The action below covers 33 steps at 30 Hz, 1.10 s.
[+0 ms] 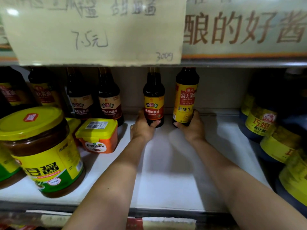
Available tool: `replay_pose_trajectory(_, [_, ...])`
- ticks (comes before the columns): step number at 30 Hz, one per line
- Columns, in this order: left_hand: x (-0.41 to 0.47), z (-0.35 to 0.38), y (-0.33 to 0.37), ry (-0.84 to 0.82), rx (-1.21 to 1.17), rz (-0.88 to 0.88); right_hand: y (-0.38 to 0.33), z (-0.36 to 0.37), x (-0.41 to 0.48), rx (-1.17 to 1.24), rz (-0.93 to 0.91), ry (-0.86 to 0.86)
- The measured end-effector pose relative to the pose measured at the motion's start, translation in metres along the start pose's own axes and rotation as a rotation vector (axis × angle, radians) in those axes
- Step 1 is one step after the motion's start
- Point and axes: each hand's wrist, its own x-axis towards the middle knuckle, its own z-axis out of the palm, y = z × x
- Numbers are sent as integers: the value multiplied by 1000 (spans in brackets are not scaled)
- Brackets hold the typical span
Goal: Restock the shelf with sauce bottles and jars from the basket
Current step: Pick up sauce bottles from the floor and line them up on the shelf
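Observation:
Two dark soy sauce bottles stand upright near the back of the white shelf (166, 163). My left hand (143, 126) grips the base of the shorter bottle with the red and yellow label (153, 98). My right hand (192, 126) grips the base of the taller bottle with the yellow label (186, 95). Both arms reach in from the front edge. The bottle caps are hidden behind the upper shelf edge. No basket is in view.
Two brown-labelled bottles (109, 100) stand left of my hands, with an orange tub (98, 136) and a big yellow-lidded jar (43, 146) in front. Large dark jugs with yellow labels (264, 120) line the right. A paper price sign (99, 30) hangs above.

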Motion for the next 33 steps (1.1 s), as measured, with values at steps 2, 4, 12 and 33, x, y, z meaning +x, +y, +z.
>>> replay_pose_trajectory(2, [0, 0, 0, 5, 4, 2, -1, 0, 0, -13, 11, 9])
replay_pose_trajectory(4, [-1, 0, -1, 10, 11, 11, -1, 1, 0, -18, 13, 13])
replay_pose_trajectory(12, [1, 2, -4, 0, 23, -10, 0, 1, -1, -31, 37, 51])
replay_pose_trajectory(33, [-160, -98, 76, -322, -619, -32, -74, -152, -195, 113, 96, -30])
